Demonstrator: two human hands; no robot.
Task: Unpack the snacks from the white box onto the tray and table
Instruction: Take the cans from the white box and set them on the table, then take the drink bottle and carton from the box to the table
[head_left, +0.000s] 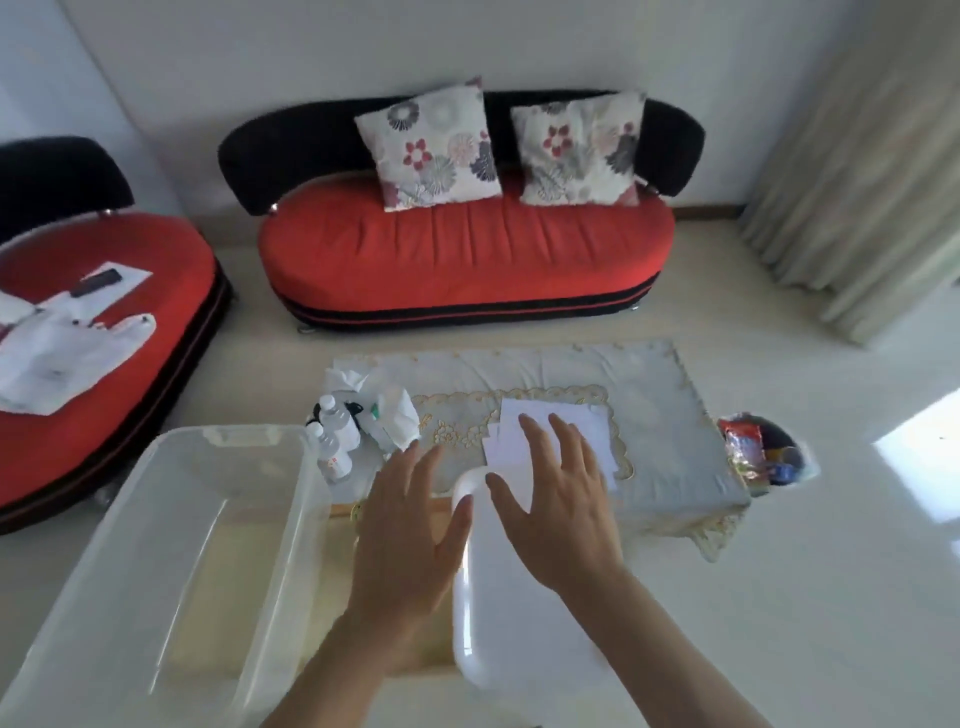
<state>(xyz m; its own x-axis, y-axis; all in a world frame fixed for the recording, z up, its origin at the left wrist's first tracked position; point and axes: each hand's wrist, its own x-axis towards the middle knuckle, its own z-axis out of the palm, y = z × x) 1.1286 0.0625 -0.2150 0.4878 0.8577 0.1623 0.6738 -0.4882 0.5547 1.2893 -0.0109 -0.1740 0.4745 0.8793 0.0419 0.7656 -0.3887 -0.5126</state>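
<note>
I can't read any words or numbers here. The little bottle (336, 460) on my bench (675, 415) has a red mark on its label, but it is too blurry. The bright packets (743, 444) are blurry too.

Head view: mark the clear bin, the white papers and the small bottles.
clear bin (228, 434): head view, far rim.
white papers (592, 423): head view, top sheet.
small bottles (340, 425): head view, rear bottle's body.

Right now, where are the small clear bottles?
In the head view, the bottles stand at the left end of the table, just beyond the clear bin's far right corner, with crumpled white tissue on their right.
</note>
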